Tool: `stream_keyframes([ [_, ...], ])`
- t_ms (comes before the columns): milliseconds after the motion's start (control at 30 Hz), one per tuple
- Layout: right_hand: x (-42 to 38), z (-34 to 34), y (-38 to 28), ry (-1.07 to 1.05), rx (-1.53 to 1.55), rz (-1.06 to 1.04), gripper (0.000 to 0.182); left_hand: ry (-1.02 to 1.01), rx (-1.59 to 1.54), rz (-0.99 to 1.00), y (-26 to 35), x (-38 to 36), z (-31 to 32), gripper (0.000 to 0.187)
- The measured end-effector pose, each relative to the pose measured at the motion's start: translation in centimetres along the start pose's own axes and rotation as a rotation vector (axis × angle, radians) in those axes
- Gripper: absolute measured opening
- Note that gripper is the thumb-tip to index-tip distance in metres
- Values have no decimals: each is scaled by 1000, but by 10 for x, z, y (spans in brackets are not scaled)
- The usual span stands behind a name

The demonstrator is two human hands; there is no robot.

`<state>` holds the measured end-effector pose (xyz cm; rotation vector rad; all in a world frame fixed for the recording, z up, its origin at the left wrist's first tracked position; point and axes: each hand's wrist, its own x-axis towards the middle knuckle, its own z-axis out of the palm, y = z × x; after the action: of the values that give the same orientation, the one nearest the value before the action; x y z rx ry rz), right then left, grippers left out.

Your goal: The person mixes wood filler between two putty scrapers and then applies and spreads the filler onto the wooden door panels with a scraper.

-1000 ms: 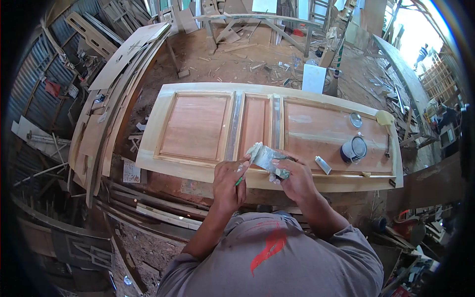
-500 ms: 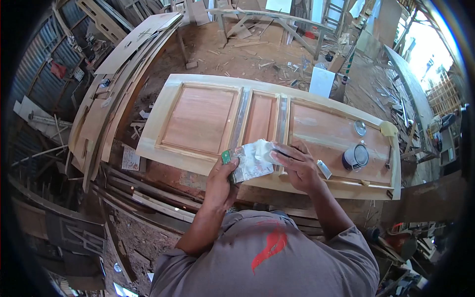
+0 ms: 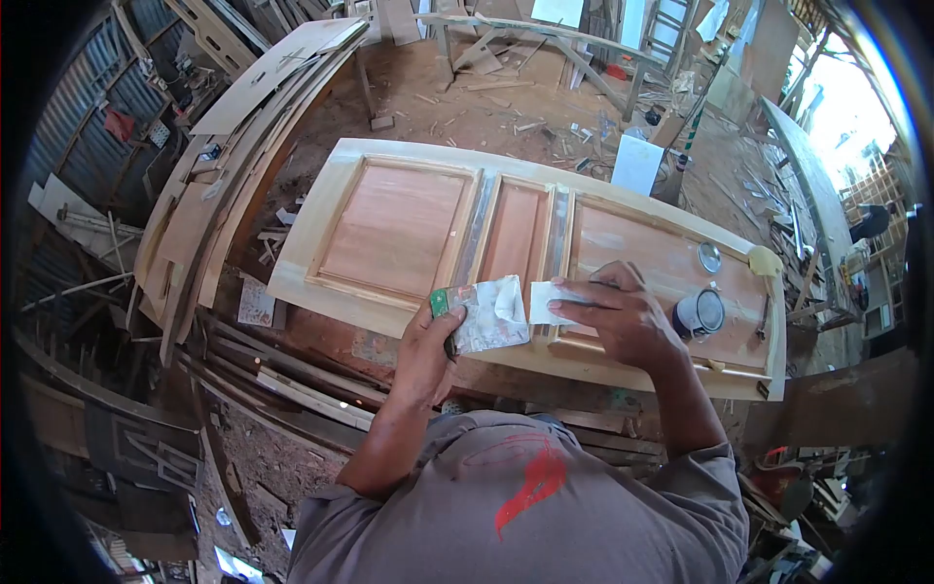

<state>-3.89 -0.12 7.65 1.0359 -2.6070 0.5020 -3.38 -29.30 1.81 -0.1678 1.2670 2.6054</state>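
Observation:
My left hand (image 3: 430, 341) is closed around the green-edged end of a wide putty scraper (image 3: 491, 326). Its broad, smeared blade carries a lump of white putty (image 3: 503, 300). Just to the right, my right hand (image 3: 628, 316) pinches a small flat white spreader (image 3: 545, 304), whose edge is close to the scraper but looks slightly apart from it. Both hands are above the near edge of a panelled wooden door (image 3: 389, 224), which lies flat with grey filler strips between its panels.
On the door's right part stand an open tin (image 3: 699, 313) and its round lid (image 3: 708, 256). A yellowish pad (image 3: 765, 261) sits at the far right corner. Stacked boards (image 3: 263, 88) lie at left, a wooden trestle (image 3: 545, 34) stands behind, and scraps litter the ground.
My right hand has drawn the spreader back to the right, off the putty on the scraper. The white tube seen before beside the tin is now hidden behind my right hand.

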Motion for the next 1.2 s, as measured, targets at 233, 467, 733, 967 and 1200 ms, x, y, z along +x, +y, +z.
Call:
stream_keyframes([
  [233, 9, 1, -12, -34, -11, -35, 58, -27, 9, 57, -5, -4, -2, 31],
  [467, 9, -4, -23, -45, -35, -29, 57, -56, 50, 77, -1, -12, 0, 31],
  [733, 11, -4, -32, -30, -30, -49, 60, -44, 42, 93, 1, -14, -2, 31],
  [967, 12, -5, -36, -24, -3, -26, 61, -55, 32, 117, 1, -17, 1, 31],
  [1200, 19, -6, -40, 3, -18, -50, 58, -64, 22, 118, -1, -14, -3, 30],
])
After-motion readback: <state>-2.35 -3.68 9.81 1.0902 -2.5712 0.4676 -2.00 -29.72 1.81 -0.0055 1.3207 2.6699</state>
